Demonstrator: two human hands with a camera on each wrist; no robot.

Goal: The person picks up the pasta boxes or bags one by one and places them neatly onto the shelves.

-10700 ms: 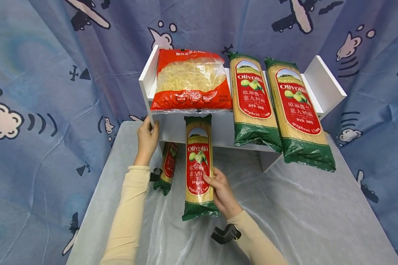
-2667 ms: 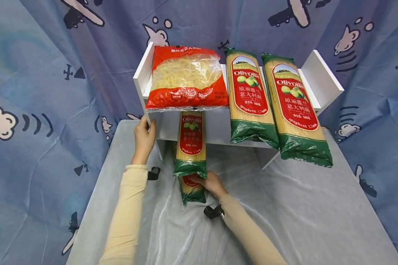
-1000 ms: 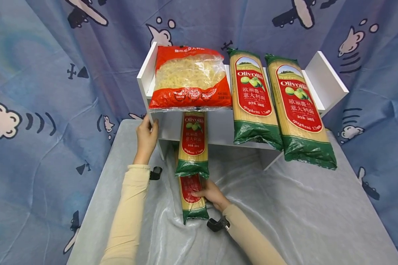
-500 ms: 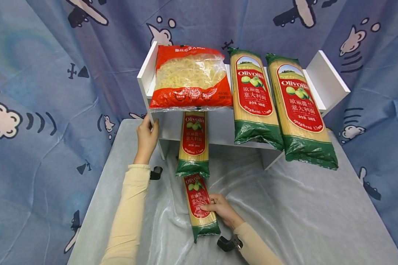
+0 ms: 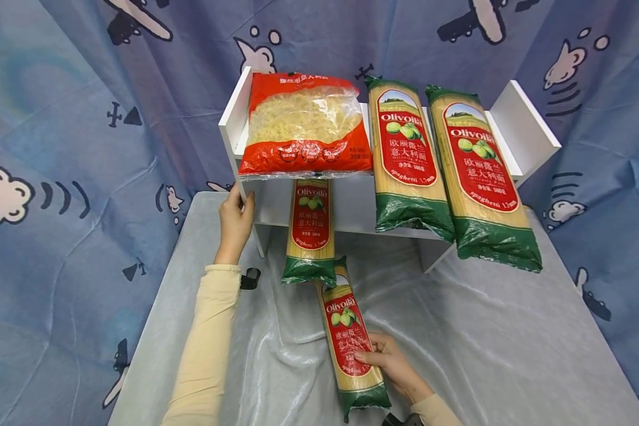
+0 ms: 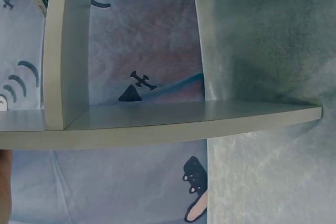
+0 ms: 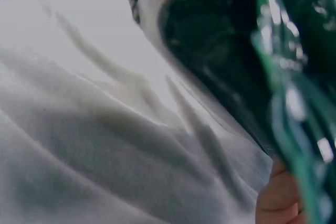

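Note:
My right hand [image 5: 387,364] grips a long Olivoilà spaghetti pack [image 5: 348,340], red label and green ends, lying on the cloth-covered table [image 5: 484,349] in front of the shelf. The right wrist view shows that pack's green end [image 7: 236,61] close up, blurred. My left hand [image 5: 234,222] grips the left front corner of the white shelf [image 5: 233,127]. A second spaghetti pack [image 5: 310,231] sticks out from under the shelf's top board. In the left wrist view only the shelf's white boards [image 6: 157,124] show.
On top of the shelf lie a red bag of short pasta [image 5: 305,127] and two more spaghetti packs [image 5: 404,157] [image 5: 479,177] overhanging the front edge. A blue patterned curtain [image 5: 74,130] surrounds the table.
My right hand has pulled the lower spaghetti pack out from under the shelf toward me and to the right. The left hand stays on the shelf corner.

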